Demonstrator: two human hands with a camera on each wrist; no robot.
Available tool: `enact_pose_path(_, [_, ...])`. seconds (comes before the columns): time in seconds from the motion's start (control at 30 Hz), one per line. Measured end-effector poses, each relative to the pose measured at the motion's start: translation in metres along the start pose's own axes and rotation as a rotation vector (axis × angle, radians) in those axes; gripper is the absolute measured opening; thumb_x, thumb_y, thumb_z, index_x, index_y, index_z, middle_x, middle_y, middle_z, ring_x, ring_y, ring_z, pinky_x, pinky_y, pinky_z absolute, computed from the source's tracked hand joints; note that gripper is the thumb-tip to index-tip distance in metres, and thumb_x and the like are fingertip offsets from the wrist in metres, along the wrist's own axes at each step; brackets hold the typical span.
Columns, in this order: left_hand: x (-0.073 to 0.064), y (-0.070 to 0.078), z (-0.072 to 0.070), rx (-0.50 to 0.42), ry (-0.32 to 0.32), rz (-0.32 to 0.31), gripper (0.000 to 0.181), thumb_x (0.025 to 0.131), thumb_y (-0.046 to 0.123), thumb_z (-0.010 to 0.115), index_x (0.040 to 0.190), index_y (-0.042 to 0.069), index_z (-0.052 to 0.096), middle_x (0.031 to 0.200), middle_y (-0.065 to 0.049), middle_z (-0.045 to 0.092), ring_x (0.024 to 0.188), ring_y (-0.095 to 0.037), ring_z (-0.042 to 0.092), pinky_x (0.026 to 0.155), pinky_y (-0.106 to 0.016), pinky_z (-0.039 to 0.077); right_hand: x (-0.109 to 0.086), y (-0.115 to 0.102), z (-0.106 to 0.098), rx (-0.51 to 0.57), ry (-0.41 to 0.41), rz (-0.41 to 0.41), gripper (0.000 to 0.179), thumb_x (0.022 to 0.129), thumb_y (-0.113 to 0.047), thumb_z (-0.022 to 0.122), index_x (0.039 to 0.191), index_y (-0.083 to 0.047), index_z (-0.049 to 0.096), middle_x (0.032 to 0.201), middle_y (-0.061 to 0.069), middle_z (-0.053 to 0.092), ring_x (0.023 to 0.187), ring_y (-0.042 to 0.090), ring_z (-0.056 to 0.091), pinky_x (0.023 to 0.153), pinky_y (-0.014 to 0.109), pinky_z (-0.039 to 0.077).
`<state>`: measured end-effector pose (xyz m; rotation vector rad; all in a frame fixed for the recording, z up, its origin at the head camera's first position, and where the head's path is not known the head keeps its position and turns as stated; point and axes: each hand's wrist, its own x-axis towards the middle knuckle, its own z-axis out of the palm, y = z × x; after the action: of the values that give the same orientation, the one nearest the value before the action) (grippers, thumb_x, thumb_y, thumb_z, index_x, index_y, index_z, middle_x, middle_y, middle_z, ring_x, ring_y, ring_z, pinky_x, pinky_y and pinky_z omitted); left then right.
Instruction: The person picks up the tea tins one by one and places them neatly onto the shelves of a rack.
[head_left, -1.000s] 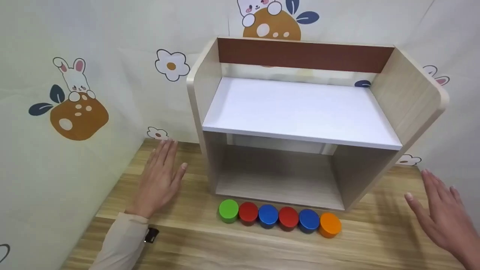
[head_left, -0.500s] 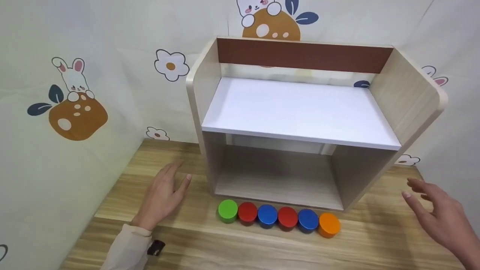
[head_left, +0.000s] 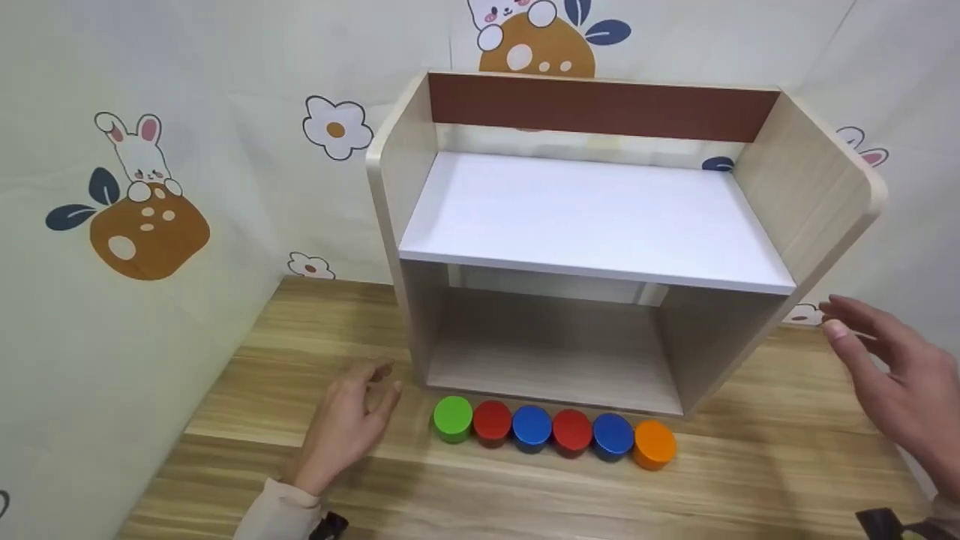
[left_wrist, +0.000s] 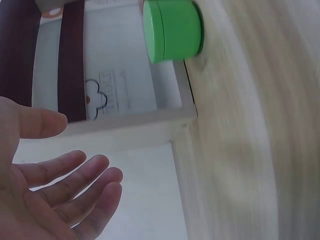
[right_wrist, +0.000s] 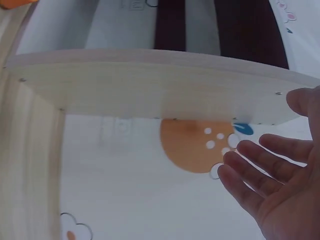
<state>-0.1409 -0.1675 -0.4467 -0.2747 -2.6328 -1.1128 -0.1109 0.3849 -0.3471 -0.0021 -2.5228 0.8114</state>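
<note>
My left hand [head_left: 346,424] hovers over the table left of the shelf, fingers loosely bent and holding nothing. Nearest to it is a green round block [head_left: 453,419], which also shows in the left wrist view as a green cylinder [left_wrist: 172,31]. Rightward from it in a row stand a red block [head_left: 493,422], a blue block [head_left: 532,428], another red block [head_left: 572,432], another blue block [head_left: 613,436] and an orange block [head_left: 655,444]. My right hand [head_left: 896,367], raised beside the shelf's right side panel [right_wrist: 150,85], has relaxed fingers with nothing in them.
A two-level wooden shelf [head_left: 600,217] with a white upper board stands behind the row. Its lower compartment [head_left: 555,345] faces me. Patterned wall sheets [head_left: 247,172] enclose the wood-grain table [head_left: 480,502] at the back and sides.
My left hand has drawn back and rightward, closer to the green block, its fingers bending. The right hand has risen, its fingers bending too. The blocks and shelf have stayed put.
</note>
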Motion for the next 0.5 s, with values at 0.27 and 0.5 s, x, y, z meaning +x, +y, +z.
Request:
enact_pose_path(0.27, [-0.014, 0.015, 0.007, 0.000, -0.002, 0.034, 0.027, 0.093, 0.012, 0.073, 0.117, 0.000, 0.069, 0.110, -0.014, 0.071, 0.101, -0.030, 0.067, 0.087, -0.046, 0.055, 0.017, -0.026, -0.007, 0.061, 0.021, 0.002, 0.045, 0.109, -0.023, 0.045, 0.148, 0.001, 0.047, 0.141, 0.034, 0.051, 0.125, 0.062, 0.044, 0.113, 0.066, 0.024])
enact_pose_path(0.5, [-0.021, 0.029, 0.010, 0.020, 0.000, 0.109, 0.024, 0.091, 0.011, 0.074, 0.115, 0.005, 0.069, 0.109, -0.008, 0.071, 0.102, -0.025, 0.067, 0.087, -0.045, 0.056, 0.028, -0.046, -0.009, 0.033, 0.067, 0.003, 0.049, 0.108, -0.029, 0.049, 0.150, -0.003, 0.047, 0.145, 0.030, 0.049, 0.129, 0.056, 0.046, 0.115, 0.056, 0.031])
